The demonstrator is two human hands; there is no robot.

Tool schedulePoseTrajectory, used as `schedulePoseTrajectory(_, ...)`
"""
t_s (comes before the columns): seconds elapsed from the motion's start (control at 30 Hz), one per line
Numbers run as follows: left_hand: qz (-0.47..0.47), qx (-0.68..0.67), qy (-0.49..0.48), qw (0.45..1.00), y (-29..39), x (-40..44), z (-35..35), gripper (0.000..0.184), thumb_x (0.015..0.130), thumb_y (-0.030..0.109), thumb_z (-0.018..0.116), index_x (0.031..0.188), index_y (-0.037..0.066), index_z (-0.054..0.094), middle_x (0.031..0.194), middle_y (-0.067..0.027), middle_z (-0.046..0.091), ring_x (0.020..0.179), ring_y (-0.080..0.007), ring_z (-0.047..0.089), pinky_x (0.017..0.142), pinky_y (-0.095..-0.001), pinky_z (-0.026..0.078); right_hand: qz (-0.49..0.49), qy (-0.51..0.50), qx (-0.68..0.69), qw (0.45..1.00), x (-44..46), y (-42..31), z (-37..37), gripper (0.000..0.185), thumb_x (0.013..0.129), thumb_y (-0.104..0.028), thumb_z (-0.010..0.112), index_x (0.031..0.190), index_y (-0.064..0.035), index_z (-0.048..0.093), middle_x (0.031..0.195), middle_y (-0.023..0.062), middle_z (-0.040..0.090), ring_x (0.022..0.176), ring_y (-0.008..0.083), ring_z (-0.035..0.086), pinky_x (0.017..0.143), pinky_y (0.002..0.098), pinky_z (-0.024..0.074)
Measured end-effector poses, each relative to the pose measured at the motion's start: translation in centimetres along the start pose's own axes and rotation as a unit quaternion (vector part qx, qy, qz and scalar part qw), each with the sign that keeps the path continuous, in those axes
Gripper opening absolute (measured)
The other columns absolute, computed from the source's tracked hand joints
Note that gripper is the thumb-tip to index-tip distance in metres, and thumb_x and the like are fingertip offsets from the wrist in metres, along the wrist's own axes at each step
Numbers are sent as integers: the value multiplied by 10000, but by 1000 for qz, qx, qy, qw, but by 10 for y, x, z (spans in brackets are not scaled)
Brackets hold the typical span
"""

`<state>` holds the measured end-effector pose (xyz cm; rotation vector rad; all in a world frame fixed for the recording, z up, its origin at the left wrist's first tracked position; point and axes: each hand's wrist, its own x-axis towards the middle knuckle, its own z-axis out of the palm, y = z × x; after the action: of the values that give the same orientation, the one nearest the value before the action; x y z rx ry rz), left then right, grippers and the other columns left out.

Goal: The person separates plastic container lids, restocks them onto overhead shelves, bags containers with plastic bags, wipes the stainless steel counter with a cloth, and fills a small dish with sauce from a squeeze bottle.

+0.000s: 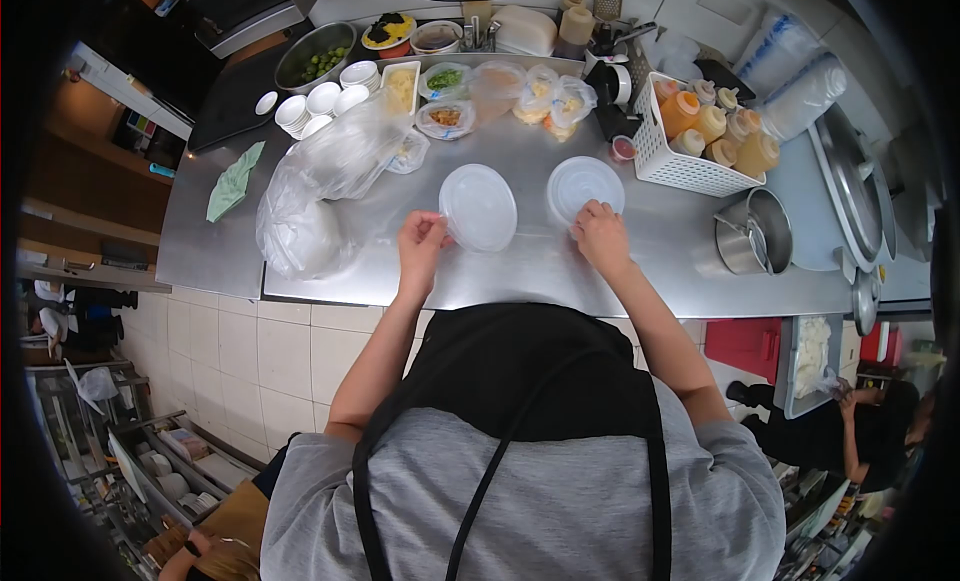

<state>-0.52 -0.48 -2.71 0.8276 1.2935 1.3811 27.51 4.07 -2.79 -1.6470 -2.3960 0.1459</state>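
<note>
Two round lids (478,208); left hand (423,243) pinches one; right hand (601,235) touches one.

Basket (690,173) of sauce bottles sat back right on the surface (400,256); steel pot (752,233) near it. Green cloth (236,181) lay left. Metal bowl (316,57) held small green items, back left.

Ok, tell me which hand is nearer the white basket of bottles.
Right. The right hand is a short way left of the white basket; the left hand is farther off, on that same side.
</note>
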Motion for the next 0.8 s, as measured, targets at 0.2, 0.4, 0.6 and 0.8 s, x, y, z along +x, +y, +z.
schedulePoseTrajectory(0.2, 55, 69, -25, 996, 3, -4, 23, 57, 852, 57, 535, 847, 6, 512, 773, -27, 565, 714, -89, 554, 629, -232, 464, -18, 14, 365, 931, 22, -73, 3, 112, 765, -127, 590, 831, -44, 625, 776, 104, 607, 745, 266, 592, 672, 347, 465)
schedulePoseTrajectory(0.4, 35, 50, -102, 993, 5, -13, 33, 106, 839, 11, 510, 933, -24, 543, 844, -62, 602, 796, -109, 586, 693, -236, 475, 106, -62, 605, 786, 36, -90, 11, 186, 786, -186, 622, 813, -3, 602, 754, 83, 618, 692, 146, 578, 614, 280, 457)
schedulePoseTrajectory(0.6, 52, 44, -105, 992, 0, -14, 40, 139, 834, -12, 515, 964, -31, 558, 886, -77, 614, 838, -124, 595, 723, -240, 475, 93, -33, 590, 801, 36, -87, 6, 199, 753, -96, 690, 851, 0, 546, 782, 60, 594, 666, 97, 564, 585, 223, 482)
schedulePoseTrajectory(0.8, 73, 86, -113, 987, -3, -16, 40, 109, 854, -15, 511, 952, -21, 560, 929, -68, 613, 855, -116, 585, 752, -253, 481, 164, -87, 616, 766, 36, -89, -4, 198, 751, -104, 692, 858, -7, 556, 781, 57, 598, 683, 98, 576, 598, 218, 488)
